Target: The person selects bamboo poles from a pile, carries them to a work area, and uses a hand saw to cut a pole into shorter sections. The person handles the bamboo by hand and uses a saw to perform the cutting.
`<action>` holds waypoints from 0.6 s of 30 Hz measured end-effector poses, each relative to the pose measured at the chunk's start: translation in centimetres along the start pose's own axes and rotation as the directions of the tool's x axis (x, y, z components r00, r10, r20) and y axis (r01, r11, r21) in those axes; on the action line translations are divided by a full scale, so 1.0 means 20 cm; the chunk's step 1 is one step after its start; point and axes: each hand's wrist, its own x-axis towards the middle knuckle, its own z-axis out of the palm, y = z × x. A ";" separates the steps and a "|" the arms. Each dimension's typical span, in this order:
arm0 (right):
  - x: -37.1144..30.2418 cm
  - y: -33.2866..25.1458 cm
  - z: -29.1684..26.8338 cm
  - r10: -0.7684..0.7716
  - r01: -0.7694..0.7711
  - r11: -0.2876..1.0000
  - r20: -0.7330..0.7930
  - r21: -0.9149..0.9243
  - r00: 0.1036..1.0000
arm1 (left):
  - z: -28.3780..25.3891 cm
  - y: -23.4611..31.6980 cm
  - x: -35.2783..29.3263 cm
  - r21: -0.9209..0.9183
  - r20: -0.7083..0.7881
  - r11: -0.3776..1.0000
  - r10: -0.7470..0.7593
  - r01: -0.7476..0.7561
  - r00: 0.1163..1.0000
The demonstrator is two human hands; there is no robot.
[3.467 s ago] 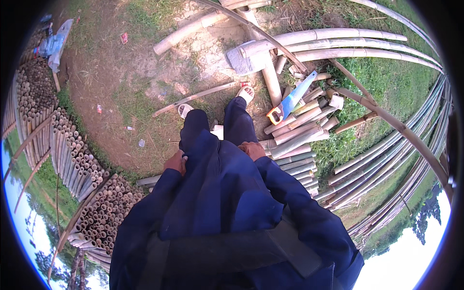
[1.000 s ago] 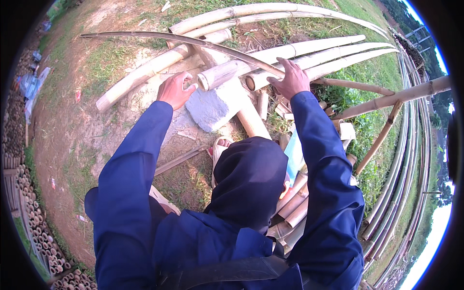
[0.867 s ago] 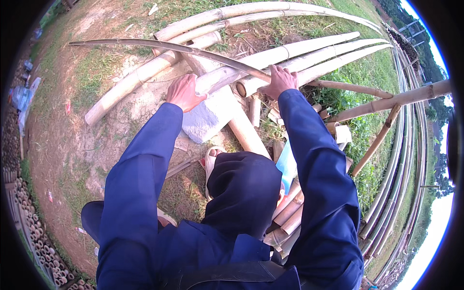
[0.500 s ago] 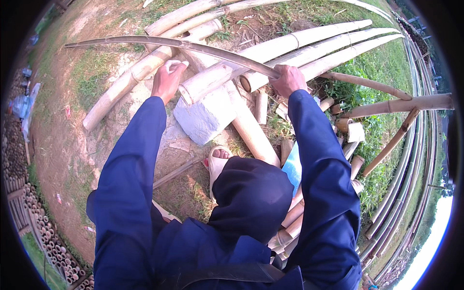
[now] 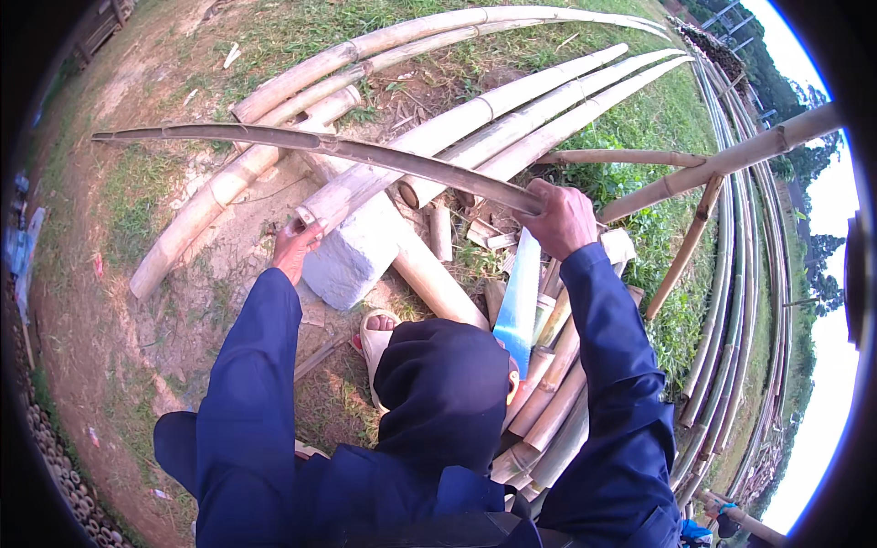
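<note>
Landmark: grey stone block. Just changed: right hand, fingers spread over the dark split bamboo strip a second ago, now wraps firmly round its right end, to the right of the stone. Left hand, up in the air half a second ago, now has its fingers bent at the cut near end of the thick bamboo pole, at the stone's far left side. Touching there, by the look of it; whether it truly grips the pole, I can't tell from this view. Meaning for the work, my reading: strip under control at one end only, its long free stretch liable to swing; pole end perhaps being steadied.

Strip is beyond the stone, crossing over the pole; whether the two touch is not clear. Long axis mostly left to right, curved in this view; free tip points left, well left of the stone and somewhat farther out than the held end. Pole's axis runs from the stone outward and to the right. Saw to the right of the stone, blade pointing outward, neither hand on it
</note>
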 end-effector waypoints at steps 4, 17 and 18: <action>-0.06 -0.19 -0.17 -0.030 0.031 0.998 0.005 -0.059 1.000 | 0.01 0.00 0.04 -0.137 -0.038 0.990 0.024 -0.029 0.999; -0.11 -0.36 -0.35 -0.181 0.141 0.971 -0.204 -0.195 0.962 | -0.22 -0.04 -0.31 0.003 -0.167 0.990 0.138 -0.140 0.976; -0.12 -0.38 -0.36 -0.165 0.127 0.969 -0.174 -0.212 0.971 | -0.32 -0.04 -0.36 -0.038 -0.177 0.992 0.114 -0.122 0.978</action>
